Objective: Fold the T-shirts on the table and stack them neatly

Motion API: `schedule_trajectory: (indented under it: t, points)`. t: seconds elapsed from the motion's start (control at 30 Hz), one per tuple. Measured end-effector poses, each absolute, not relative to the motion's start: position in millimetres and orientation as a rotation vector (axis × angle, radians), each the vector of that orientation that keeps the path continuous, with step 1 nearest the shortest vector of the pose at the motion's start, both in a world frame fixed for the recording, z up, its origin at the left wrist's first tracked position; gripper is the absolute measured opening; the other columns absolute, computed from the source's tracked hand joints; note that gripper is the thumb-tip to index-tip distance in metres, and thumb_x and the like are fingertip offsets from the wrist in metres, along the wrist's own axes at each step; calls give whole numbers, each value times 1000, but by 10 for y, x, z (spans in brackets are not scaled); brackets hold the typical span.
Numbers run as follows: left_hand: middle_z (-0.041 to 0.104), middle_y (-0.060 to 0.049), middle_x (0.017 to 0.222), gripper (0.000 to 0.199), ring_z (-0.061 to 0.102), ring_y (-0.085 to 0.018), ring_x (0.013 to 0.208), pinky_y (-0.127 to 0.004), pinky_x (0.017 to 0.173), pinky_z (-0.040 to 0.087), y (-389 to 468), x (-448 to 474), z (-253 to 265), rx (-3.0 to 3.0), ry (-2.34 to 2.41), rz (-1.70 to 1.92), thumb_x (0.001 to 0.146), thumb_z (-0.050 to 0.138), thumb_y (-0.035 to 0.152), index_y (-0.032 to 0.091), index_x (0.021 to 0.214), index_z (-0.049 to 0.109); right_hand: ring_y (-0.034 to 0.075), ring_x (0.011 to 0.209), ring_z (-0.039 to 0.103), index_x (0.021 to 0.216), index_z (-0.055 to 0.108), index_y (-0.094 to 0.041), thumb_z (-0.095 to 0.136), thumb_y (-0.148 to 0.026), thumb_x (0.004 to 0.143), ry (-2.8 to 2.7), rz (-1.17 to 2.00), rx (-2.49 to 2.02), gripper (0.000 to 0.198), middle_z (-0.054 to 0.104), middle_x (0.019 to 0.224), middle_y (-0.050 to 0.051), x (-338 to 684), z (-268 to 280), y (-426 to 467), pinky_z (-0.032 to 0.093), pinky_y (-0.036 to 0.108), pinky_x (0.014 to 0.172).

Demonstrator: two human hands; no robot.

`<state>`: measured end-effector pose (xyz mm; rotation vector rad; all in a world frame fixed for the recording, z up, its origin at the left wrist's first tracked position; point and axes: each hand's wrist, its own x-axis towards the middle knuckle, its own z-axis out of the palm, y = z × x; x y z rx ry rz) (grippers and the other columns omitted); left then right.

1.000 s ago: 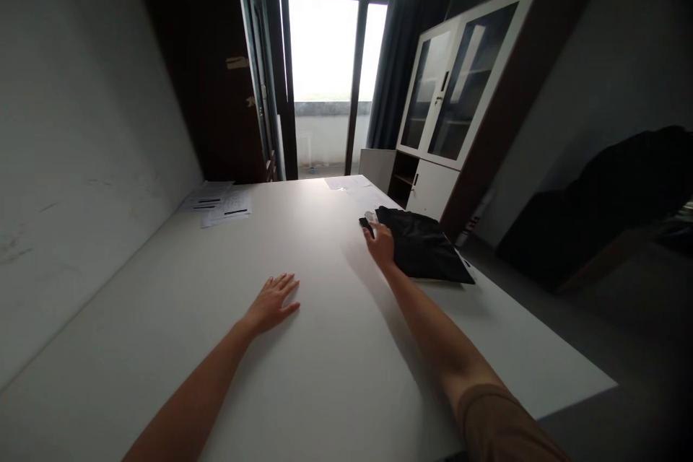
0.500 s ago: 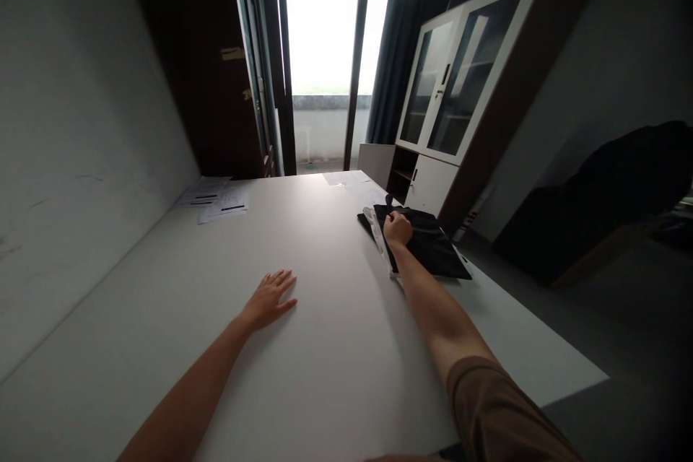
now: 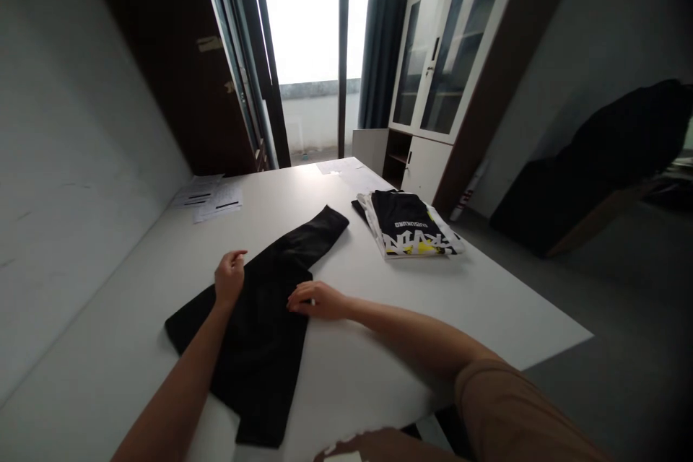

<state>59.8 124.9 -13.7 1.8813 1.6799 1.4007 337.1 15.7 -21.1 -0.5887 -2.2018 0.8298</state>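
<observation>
A black garment (image 3: 265, 332) lies partly folded on the table in front of me, one long flap pointing to the far right and another part to the left. At its left upper edge is my left hand (image 3: 230, 278), closed with the fingers curled at the cloth. My right hand (image 3: 319, 300) pinches the garment's right edge, thumb and fingers together. Farther right lies a stack of folded clothes (image 3: 414, 224); its top piece is black with white lettering and yellow patches.
The white table (image 3: 373, 368) runs toward a glass door. Paper sheets (image 3: 216, 201) lie at its far left, others (image 3: 346, 173) at its far end. A wall borders the left side. A white cabinet (image 3: 438, 65) with glass doors stands beyond the right edge.
The black garment has come off the stack onto the table before me, uncovering the printed piece. My right hand has moved left and nearer; my left hand has gone from flat to closed.
</observation>
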Motion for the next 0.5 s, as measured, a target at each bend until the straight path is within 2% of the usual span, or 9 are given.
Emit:
schedule_trajectory:
  t: [0.07, 0.17, 0.23, 0.33, 0.4, 0.5]
  points:
    - [72, -7, 112, 29, 67, -25, 105, -39, 101, 51, 1162, 777, -145, 2104, 1539, 1241, 95, 48, 34, 22, 104, 73, 20, 91, 72, 100, 76, -21, 54, -45, 102, -1983, 728, -812, 33, 78, 99, 7, 3553, -138, 353, 55, 31, 81]
    - [68, -9, 127, 27, 59, -26, 123, -44, 113, 42, 1017, 1171, -173, 2443, 1360, 925, 95, 52, 34, 23, 108, 73, 21, 86, 71, 92, 75, -22, 55, -45, 99, -1714, 530, -1077, 32, 78, 93, 4, 4007, -78, 722, 53, 30, 75]
    - [60, -10, 141, 30, 49, -30, 136, -53, 119, 33, 955, 1418, -207, 2583, 1336, 667, 94, 57, 37, 26, 118, 72, 21, 81, 69, 87, 74, -22, 53, -44, 98, -1540, 373, -1262, 31, 77, 87, 3, 4391, -85, 938, 52, 31, 77]
    - [45, -12, 158, 45, 31, -37, 149, -69, 119, 20, 949, 1644, -288, 2608, 1411, 366, 96, 57, 47, 27, 135, 63, 21, 83, 67, 92, 73, -21, 50, -38, 96, -1356, 158, -1512, 29, 75, 91, 5, 4970, -121, 1152, 50, 32, 82]
    - [38, -13, 162, 52, 25, -38, 152, -72, 116, 19, 985, 1673, -364, 2568, 1483, 267, 98, 51, 53, 27, 143, 57, 23, 90, 65, 97, 72, -19, 49, -35, 94, -1305, 15, -1664, 28, 73, 97, 8, 5292, -137, 1238, 48, 33, 87]
    - [30, -11, 167, 57, 21, -35, 154, -71, 118, 16, 1047, 1530, -496, 2577, 1541, 228, 102, 41, 54, 28, 153, 46, 26, 102, 61, 107, 71, -18, 50, -32, 94, -1274, -135, -1891, 28, 70, 108, 12, 5623, -144, 1330, 44, 35, 93]
